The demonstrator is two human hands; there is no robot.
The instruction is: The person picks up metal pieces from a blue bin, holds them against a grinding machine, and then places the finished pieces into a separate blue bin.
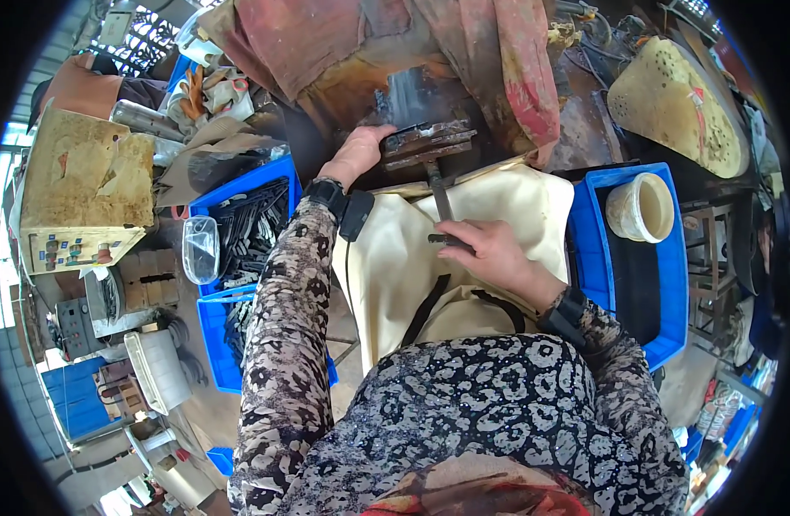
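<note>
My left hand (359,156) is closed at the left end of a rusty metal rest (429,143). Its fingers are on a thin dark metal piece (403,136) lying along the rest's top; the fingertips are partly hidden. Just beyond the rest, a grey, blurred surface (406,96) shows in a dark opening under a stained reddish cloth (326,43). A metal bar (439,191) runs from the rest toward me. Nearer my lap, my right hand (491,255) pinches a small dark strip (451,242) between thumb and fingers, beside the bar's near end.
On the left, a blue crate (207,199) holds many dark metal pieces, with a second blue crate (212,340) nearer. To the right stands another blue crate (680,284) with a whitish bucket (631,211). A cream apron (378,275) covers my lap.
</note>
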